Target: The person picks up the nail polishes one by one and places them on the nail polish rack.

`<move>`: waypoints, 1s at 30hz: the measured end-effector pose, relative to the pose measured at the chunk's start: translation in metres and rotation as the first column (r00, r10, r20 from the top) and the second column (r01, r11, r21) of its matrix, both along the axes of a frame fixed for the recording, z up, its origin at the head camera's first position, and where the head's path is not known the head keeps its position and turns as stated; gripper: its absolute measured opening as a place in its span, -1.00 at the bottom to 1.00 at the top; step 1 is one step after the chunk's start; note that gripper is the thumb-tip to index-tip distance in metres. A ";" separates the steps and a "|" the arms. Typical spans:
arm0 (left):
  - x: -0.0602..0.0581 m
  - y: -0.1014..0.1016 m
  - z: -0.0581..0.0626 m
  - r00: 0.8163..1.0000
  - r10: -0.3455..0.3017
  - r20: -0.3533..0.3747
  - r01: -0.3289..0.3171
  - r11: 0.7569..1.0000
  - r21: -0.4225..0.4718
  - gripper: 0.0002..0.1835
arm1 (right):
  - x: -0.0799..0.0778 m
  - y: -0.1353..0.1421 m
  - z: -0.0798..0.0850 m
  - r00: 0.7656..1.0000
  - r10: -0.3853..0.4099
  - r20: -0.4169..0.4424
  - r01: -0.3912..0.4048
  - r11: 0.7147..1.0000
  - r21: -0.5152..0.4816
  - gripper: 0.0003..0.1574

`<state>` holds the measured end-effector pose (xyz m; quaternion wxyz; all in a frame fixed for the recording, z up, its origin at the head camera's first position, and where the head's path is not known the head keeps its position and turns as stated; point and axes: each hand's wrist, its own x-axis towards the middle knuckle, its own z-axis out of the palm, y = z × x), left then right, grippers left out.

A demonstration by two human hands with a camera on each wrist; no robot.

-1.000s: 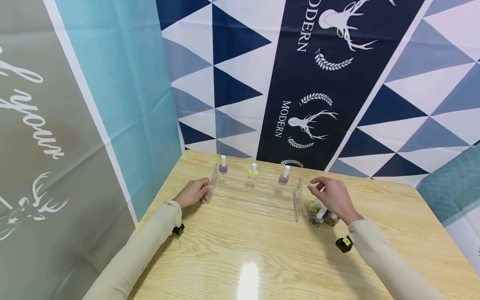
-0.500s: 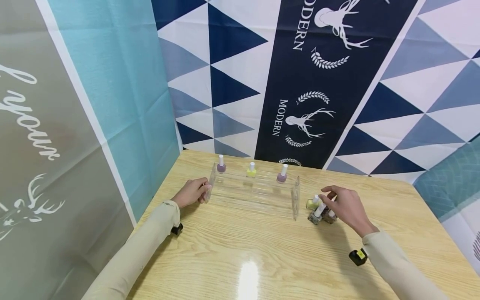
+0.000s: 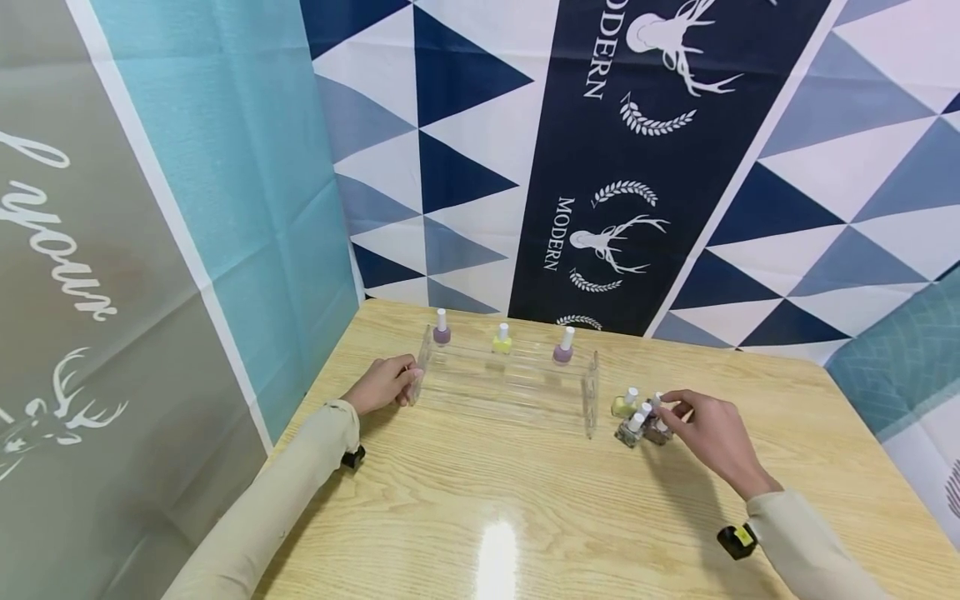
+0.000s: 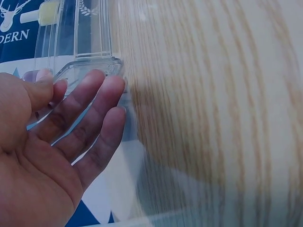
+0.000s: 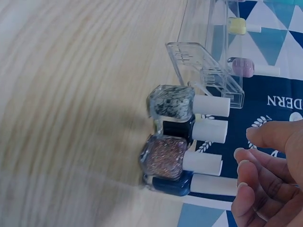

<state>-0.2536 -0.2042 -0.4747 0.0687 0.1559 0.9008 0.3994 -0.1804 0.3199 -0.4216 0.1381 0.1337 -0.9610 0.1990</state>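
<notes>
A clear acrylic rack [image 3: 502, 392] stands on the table, with two purple nail polish bottles [image 3: 562, 354] [image 3: 442, 335] and a yellow nail polish bottle [image 3: 502, 343] on its top tier. My left hand [image 3: 381, 385] touches the rack's left end panel, its fingertips [image 4: 113, 85] on the outer face. To the right of the rack several nail polish bottles stand in a cluster, among them a speckled grey one [image 5: 173, 102], a glittery brown one [image 5: 164, 157] and a dark blue one [image 5: 170, 184]. My right hand [image 3: 712, 429] has its loosely bent fingers right at their white caps.
A yellow-green nail polish bottle [image 3: 622, 406] stands at the cluster's left side, near the rack's right end panel [image 3: 592, 396]. Patterned cloth [image 3: 465, 167] hangs behind the wooden table [image 3: 420, 508], and more cloth closes off the left side.
My right hand has moved right and toward me, from beside the rack's right end to the bottle cluster. The left hand stays at the rack; the view shifts slightly.
</notes>
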 end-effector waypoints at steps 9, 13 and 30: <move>0.001 0.001 0.002 1.000 0.001 0.004 -0.001 1.000 -0.025 -0.69 | 0.011 0.009 -0.005 1.000 -0.021 0.002 0.021 1.000 -0.004 -0.72; 0.002 0.001 0.003 1.000 -0.002 -0.004 0.002 1.000 -0.029 -0.69 | 0.014 0.011 -0.008 0.999 -0.030 0.012 0.030 1.000 0.001 -0.74; 0.002 0.001 0.002 1.000 0.015 -0.012 -0.015 1.000 -0.027 -0.70 | 0.014 0.018 -0.025 0.998 -0.056 0.026 0.056 0.998 0.001 -0.76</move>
